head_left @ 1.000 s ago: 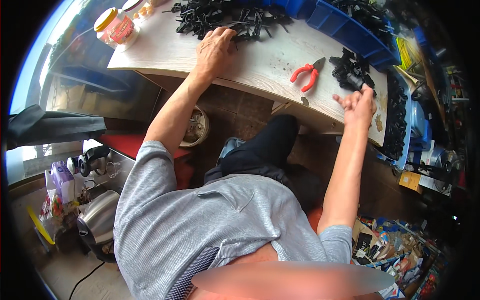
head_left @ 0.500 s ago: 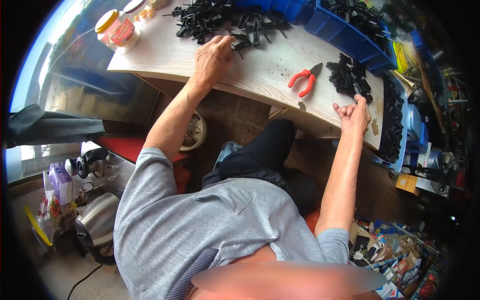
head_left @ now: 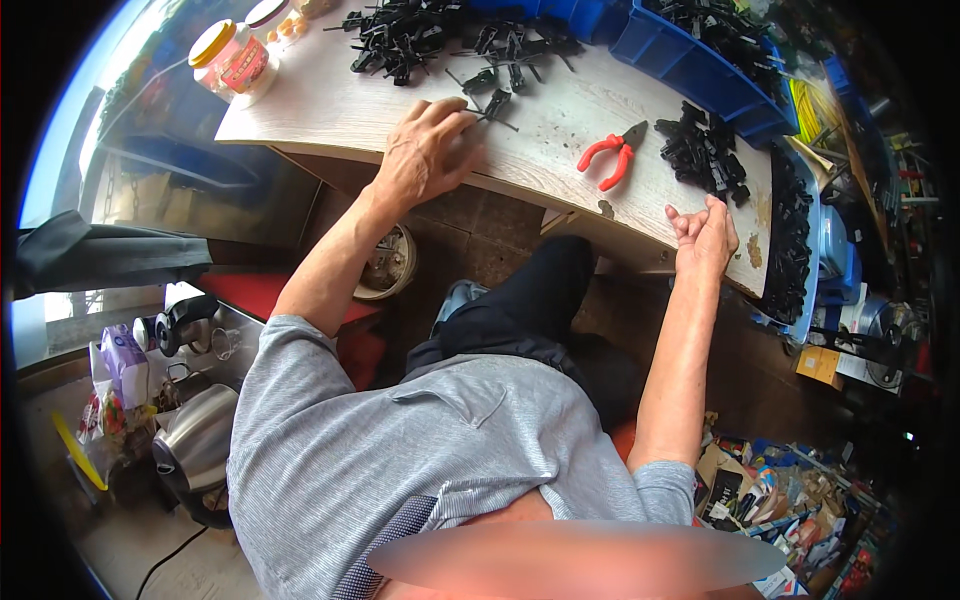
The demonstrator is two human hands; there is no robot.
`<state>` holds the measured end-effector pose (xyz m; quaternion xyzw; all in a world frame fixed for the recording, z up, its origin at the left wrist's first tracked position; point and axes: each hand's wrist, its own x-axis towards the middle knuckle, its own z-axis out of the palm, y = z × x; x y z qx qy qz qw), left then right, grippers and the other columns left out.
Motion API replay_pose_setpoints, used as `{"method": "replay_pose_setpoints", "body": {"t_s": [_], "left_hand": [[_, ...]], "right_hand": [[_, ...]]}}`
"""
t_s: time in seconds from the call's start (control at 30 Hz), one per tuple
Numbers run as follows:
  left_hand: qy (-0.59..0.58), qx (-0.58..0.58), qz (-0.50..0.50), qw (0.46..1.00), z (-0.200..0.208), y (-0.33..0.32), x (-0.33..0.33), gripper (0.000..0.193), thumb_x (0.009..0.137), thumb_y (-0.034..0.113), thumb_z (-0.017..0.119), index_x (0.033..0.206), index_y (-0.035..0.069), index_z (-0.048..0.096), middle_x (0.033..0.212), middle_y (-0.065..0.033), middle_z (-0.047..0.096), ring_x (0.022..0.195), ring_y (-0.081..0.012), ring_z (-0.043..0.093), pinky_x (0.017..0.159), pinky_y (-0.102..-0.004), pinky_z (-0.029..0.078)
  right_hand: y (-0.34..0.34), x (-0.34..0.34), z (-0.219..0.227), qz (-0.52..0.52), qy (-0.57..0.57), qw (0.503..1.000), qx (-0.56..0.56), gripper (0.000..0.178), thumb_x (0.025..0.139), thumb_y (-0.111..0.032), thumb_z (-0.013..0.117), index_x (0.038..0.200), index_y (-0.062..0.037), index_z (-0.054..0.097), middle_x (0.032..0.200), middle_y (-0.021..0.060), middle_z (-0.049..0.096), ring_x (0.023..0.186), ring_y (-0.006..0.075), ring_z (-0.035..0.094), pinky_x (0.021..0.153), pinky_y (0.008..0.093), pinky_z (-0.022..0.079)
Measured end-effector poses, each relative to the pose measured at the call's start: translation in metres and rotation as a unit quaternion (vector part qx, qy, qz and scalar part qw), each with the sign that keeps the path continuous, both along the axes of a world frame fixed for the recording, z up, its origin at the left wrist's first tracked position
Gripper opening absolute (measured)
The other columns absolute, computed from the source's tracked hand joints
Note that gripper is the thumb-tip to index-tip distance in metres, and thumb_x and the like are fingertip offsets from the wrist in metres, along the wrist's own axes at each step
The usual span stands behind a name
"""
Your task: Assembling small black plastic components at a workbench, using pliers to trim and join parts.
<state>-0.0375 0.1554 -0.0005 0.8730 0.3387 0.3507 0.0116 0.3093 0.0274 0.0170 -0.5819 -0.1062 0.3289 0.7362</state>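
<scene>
On the pale worktop, my left hand (head_left: pixel 428 150) is closed, its fingertips at the thin rod of a small black plastic part (head_left: pixel 494 106). Just beyond lies another such part, and a larger heap of black parts (head_left: pixel 400 38) with thin rods spreads behind it. My right hand (head_left: pixel 705 240) is at the near end of a smaller pile of black parts (head_left: pixel 695 150), thumb and index finger pressed together and the other fingers curled. Whatever is between those fingertips cannot be made out. Pliers with red handles (head_left: pixel 612 160) lie between the two hands, touched by neither.
Blue bins (head_left: pixel 690 70) of black parts stand along the back right. Another blue tray (head_left: pixel 800 240) of parts is beside the table's right end. Jars (head_left: pixel 232 62) with lids stand at the far left corner. A bucket (head_left: pixel 390 262) sits below the table edge.
My left hand has drawn back toward the table's near edge, and a black part has come away from the heap with it. My right hand has barely moved.
</scene>
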Motion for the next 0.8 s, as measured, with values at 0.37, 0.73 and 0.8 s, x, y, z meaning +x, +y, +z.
{"method": "replay_pose_setpoints", "body": {"t_s": [0.37, 0.73, 0.8], "left_hand": [[0.032, -0.015, -0.064, 0.997, 0.005, -0.016, -0.003, 0.026, 0.076, 0.021, 0.076, 0.097, 0.01, 0.064, 0.115, -0.006, 0.061, 0.095, -0.0285, 0.057, 0.082, -0.0379, 0.05], [0.006, -0.026, -0.055, 0.998, -0.012, 0.002, 0.014, 0.013, 0.08, 0.009, 0.069, 0.089, 0.007, 0.059, 0.111, -0.0096, 0.063, 0.091, -0.0319, 0.059, 0.081, -0.04, 0.049], [-0.011, -0.024, -0.036, 0.999, -0.015, 0.008, 0.022, 0.013, 0.08, 0.008, 0.068, 0.09, 0.007, 0.059, 0.109, -0.0101, 0.064, 0.09, -0.0326, 0.059, 0.08, -0.041, 0.049]], "right_hand": [[-0.006, -0.007, -0.003, 0.01, 0.0, 1.0, 0.01, 0.019, 0.087, -0.01, 0.062, 0.073, -0.0049, 0.049, 0.049, 0.0028, 0.035, 0.044, 0.0182, 0.041, 0.067, 0.0487, 0.058], [-0.008, -0.012, -0.006, 0.018, -0.014, 1.0, 0.021, 0.015, 0.088, -0.01, 0.059, 0.076, -0.0043, 0.052, 0.048, 0.0013, 0.035, 0.042, 0.0147, 0.041, 0.063, 0.0457, 0.059], [-0.009, -0.014, -0.005, 0.021, -0.016, 0.999, 0.022, 0.015, 0.088, -0.01, 0.059, 0.077, -0.0043, 0.053, 0.048, 0.0012, 0.035, 0.043, 0.0146, 0.041, 0.063, 0.0456, 0.059]]}}
